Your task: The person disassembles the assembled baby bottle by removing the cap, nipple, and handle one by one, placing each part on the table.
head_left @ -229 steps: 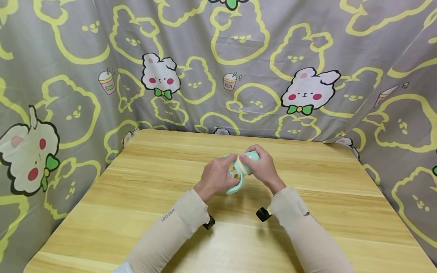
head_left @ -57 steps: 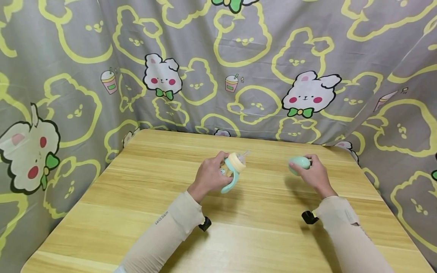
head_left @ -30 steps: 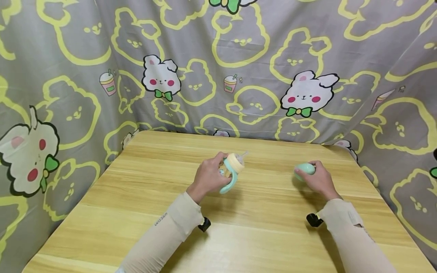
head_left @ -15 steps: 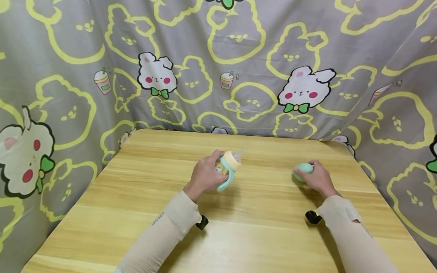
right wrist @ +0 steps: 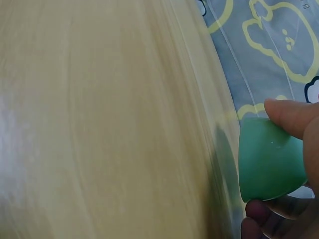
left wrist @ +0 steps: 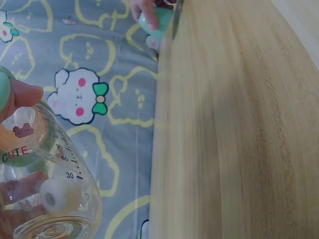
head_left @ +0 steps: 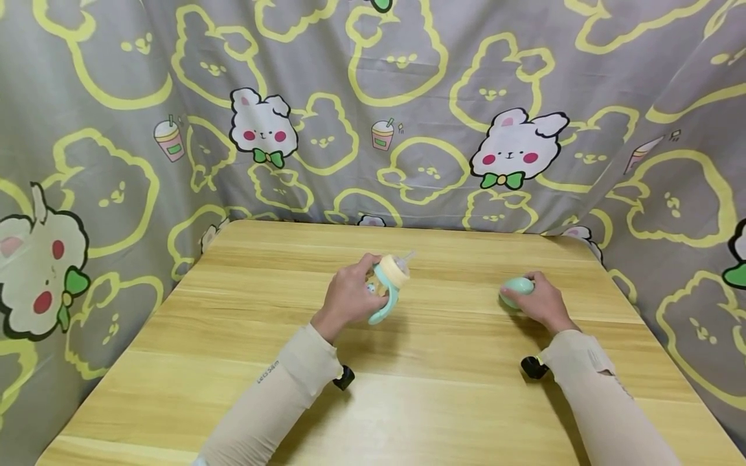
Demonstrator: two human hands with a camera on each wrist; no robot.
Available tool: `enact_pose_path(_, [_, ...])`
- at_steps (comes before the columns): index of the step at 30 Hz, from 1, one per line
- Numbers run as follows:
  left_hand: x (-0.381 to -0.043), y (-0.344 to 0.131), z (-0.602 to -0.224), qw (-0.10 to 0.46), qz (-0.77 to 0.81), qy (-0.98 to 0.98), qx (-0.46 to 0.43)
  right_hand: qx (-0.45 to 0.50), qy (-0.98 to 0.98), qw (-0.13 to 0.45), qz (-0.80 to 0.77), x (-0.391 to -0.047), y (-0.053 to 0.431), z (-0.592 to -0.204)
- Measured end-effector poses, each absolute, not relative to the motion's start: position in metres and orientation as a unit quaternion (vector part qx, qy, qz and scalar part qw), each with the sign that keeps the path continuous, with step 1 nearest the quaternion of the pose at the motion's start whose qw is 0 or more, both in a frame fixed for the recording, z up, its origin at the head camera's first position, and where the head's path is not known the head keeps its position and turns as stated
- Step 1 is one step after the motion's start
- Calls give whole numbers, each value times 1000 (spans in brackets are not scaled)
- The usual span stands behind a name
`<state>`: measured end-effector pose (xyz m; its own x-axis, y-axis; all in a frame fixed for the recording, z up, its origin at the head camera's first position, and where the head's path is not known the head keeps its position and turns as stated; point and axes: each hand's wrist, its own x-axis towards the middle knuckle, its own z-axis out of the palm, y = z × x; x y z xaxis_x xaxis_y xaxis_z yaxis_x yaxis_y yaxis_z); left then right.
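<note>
My left hand (head_left: 350, 294) grips a straw baby bottle (head_left: 394, 272), tilted over the middle of the table. It has a cream collar, a mint handle and a clear straw poking out to the upper right. In the left wrist view its clear body (left wrist: 82, 191) carries printed scale numbers and the word CUTE, with a white ball inside. To the right, my right hand (head_left: 548, 305) holds a mint-green domed cap (head_left: 517, 292), thumb on one side and fingers on the other. The right wrist view gives the smooth cap (right wrist: 271, 162) close up, its far side hidden.
Both hands are over a wood-grain table (head_left: 443, 395). A grey curtain (head_left: 338, 84) with yellow outlines and white rabbit heads hangs behind it and along both sides. Small black cameras (head_left: 344, 377) sit at the wrists.
Earlier both hands were together on the capped bottle. The cap has since come off and moved right with my right hand. In the last second the hands barely move; the head view shifts slightly.
</note>
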<state>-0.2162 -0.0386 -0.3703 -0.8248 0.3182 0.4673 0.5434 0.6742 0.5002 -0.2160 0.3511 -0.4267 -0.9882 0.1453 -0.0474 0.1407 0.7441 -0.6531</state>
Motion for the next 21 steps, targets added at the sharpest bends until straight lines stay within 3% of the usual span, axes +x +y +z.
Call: enact_pose_path(21, [-217, -38, -371, 176, -323, -895, -254, -58, -942, 9, 331, -214, 354, -430])
